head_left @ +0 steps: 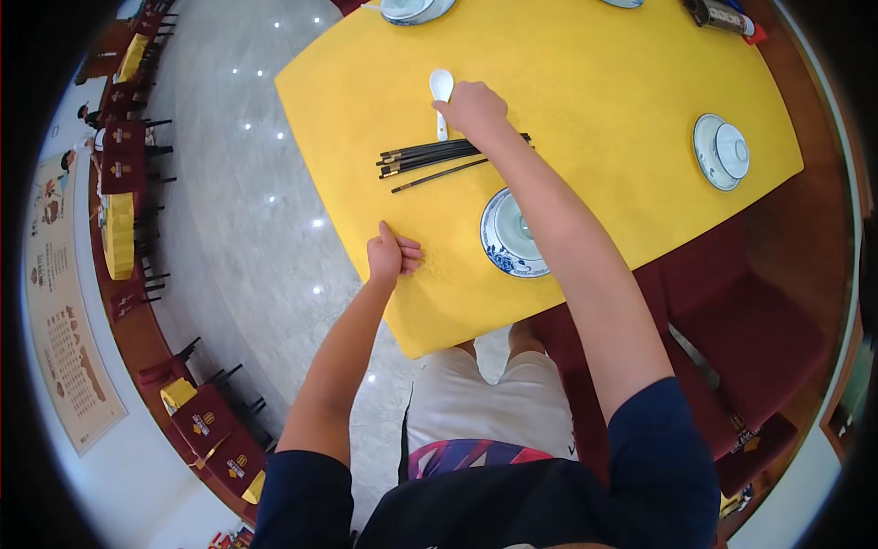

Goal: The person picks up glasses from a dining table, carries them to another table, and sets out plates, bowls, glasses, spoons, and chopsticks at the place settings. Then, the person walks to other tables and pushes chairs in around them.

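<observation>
My right hand (476,110) is closed at the neck of a white soup spoon (442,87), its thumb lying across the handle. The spoon's bowl points to the far side of the table. Just below it lie several black chopsticks (421,157) with gold bands, one set a little apart from the bunch; my right wrist and forearm pass close to their right ends. My left hand (393,252) rests near the table's left edge, fingers loosely apart, with nothing in it. A blue-and-white plate (497,256) carrying a pale bowl is partly hidden beneath my right forearm.
The yellow-covered table (594,82) has another plate with a bowl (706,160) at right and dishes (416,9) at the far edge. A dark bottle-like object (722,16) lies far right. Maroon chairs (732,320) press against the near right side.
</observation>
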A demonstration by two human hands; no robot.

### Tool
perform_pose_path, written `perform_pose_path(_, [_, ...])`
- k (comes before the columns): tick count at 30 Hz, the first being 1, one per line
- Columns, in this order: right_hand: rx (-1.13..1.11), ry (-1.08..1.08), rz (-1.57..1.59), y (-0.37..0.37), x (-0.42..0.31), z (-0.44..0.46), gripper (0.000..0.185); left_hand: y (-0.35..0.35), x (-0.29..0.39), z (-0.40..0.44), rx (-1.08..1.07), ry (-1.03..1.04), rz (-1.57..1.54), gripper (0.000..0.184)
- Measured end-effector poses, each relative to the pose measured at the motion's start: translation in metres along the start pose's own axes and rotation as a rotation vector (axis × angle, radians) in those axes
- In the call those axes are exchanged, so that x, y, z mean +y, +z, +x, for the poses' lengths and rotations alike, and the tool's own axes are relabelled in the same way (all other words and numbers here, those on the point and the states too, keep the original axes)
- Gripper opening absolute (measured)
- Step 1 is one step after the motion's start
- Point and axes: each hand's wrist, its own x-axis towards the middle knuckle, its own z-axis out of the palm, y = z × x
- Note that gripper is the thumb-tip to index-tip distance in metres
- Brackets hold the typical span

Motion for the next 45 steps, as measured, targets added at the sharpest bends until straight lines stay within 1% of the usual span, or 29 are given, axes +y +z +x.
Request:
perform_pose_path(2, [-0.130,0.072,0.029,0.021,0.006,0.010,0.035,0.002,0.000,-0.004,0.007,0.015,-0.021,0.077])
perform_pose_path(3, [-0.126,0.084,0.027,0.034,0.010,0.015,0.035,0.002,-0.002,-0.004,-0.005,0.015,-0.016,0.077])
perform_pose_path(5, [-0.159,0.040,0.167,0.052,0.019,0.023,0.032,0.003,-0.004,-0.001,0.027,0.035,-0.017,0.077])
perform_pose_path(6, [-0.118,0.049,0.190,0.055,0.019,0.024,0.032,0.005,-0.005,-0.001,0.002,0.041,-0.016,0.077])
perform_pose_path(8, [-0.051,0.081,0.203,0.051,0.015,0.020,0.032,0.004,-0.004,-0.001,0.028,-0.011,-0.078,0.076])
perform_pose_path(9, [0.006,0.052,0.175,0.045,0.014,0.019,0.032,0.004,-0.004,0.001,-0.004,0.000,-0.066,0.076])
perform_pose_path(10, [0.060,0.024,0.146,0.034,0.021,0.018,0.032,0.005,-0.004,0.001,0.015,-0.013,-0.077,0.076])
perform_pose_path(11, [0.078,0.052,0.136,0.021,0.033,0.017,0.032,0.005,-0.005,0.002,0.036,-0.031,-0.087,0.075])
perform_pose_path(13, [0.123,-0.007,0.240,-0.002,0.053,0.015,0.028,0.005,-0.003,0.001,0.013,-0.042,-0.087,0.075])
perform_pose_path(14, [0.129,0.004,0.230,-0.014,0.066,0.012,0.028,0.004,-0.002,0.000,0.019,-0.057,-0.091,0.074])
perform_pose_path(16, [0.281,-0.025,0.286,-0.040,0.106,-0.003,0.027,0.006,0.001,-0.004,0.029,-0.054,-0.068,0.074])
perform_pose_path(17, [0.306,-0.004,0.323,-0.049,0.134,-0.012,0.025,0.006,0.001,-0.004,0.053,-0.046,-0.051,0.073])
perform_pose_path(18, [0.332,0.016,0.360,-0.060,0.165,-0.023,0.024,0.005,0.000,-0.003,0.028,-0.054,-0.065,0.072])
perform_pose_path(20, [0.371,0.161,0.544,-0.110,0.200,-0.070,0.025,0.003,-0.005,0.001,0.029,-0.053,-0.058,0.072])
perform_pose_path(21, [0.462,0.135,0.538,-0.124,0.233,-0.088,0.026,0.003,-0.006,0.003,0.040,-0.047,-0.049,0.072])
perform_pose_path(23, [0.666,0.102,0.522,-0.162,0.287,-0.128,0.021,0.004,-0.003,0.003,0.053,-0.048,-0.028,0.072])
perform_pose_path(24, [0.755,0.160,0.466,-0.185,0.305,-0.148,0.019,0.003,-0.004,0.005,0.062,-0.055,-0.027,0.071])
perform_pose_path(25, [0.853,0.164,0.378,-0.208,0.321,-0.163,0.019,0.004,-0.005,0.004,0.071,-0.067,-0.021,0.071])
perform_pose_path(26, [0.894,0.101,0.326,-0.230,0.339,-0.173,0.019,0.006,-0.002,0.002,0.090,-0.074,-0.034,0.071])
perform_pose_path(27, [0.931,0.142,0.243,-0.251,0.344,-0.180,0.020,0.007,-0.001,0.003,0.084,-0.075,-0.024,0.071])
perform_pose_path(29, [0.927,0.167,0.078,-0.283,0.368,-0.182,0.021,0.006,-0.003,0.003,0.080,-0.087,-0.065,0.070])
perform_pose_path(31, [0.911,0.177,-0.023,-0.291,0.407,-0.175,0.022,0.009,-0.007,0.004,0.101,-0.069,-0.088,0.071])
perform_pose_path(32, [0.917,0.183,-0.018,-0.291,0.422,-0.170,0.022,0.008,-0.007,0.005,0.100,-0.072,-0.092,0.071])
perform_pose_path(34, [0.856,0.274,0.036,-0.281,0.448,-0.163,0.023,0.007,-0.005,0.006,0.104,-0.059,-0.092,0.072])
perform_pose_path(35, [0.868,0.273,0.049,-0.274,0.460,-0.165,0.023,0.006,-0.006,0.007,0.095,-0.075,-0.096,0.072])
perform_pose_path(37, [0.799,0.314,0.005,-0.263,0.482,-0.157,0.024,0.005,-0.012,0.008,0.099,-0.060,-0.114,0.072])
perform_pose_path(39, [0.827,0.310,0.094,-0.250,0.489,-0.151,0.022,0.005,-0.011,0.011,0.093,-0.080,-0.052,0.070])
perform_pose_path(41, [0.789,0.316,0.119,-0.242,0.485,-0.148,0.023,0.005,-0.008,0.009,0.092,-0.089,-0.054,0.071])
perform_pose_path(45, [0.721,0.320,0.176,-0.233,0.477,-0.145,0.023,0.011,-0.003,0.000,0.160,-0.068,-0.001,0.071])
